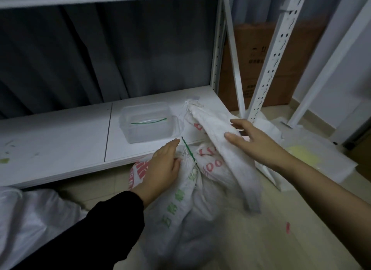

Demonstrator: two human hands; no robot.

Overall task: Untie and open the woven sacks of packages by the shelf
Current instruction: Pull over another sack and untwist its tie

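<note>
A white woven sack [186,215] with red and green print lies on the floor against the low shelf. Its neck is bunched and bound by a green tie [188,150]. My left hand [162,169] presses on the gathered neck just left of the tie, fingers curled against the cloth. My right hand [255,143] rests with spread fingers on the sack's long loose top flap [218,137], which stretches up toward the shelf. Whether either hand pinches the fabric is hard to tell.
A clear plastic tub [148,125] holding a loose green tie stands on the white shelf board [60,145]. White slotted shelf posts [275,54] rise at the right, a cardboard box [265,48] behind them. Another white sack [30,215] lies at lower left, flat bags at right.
</note>
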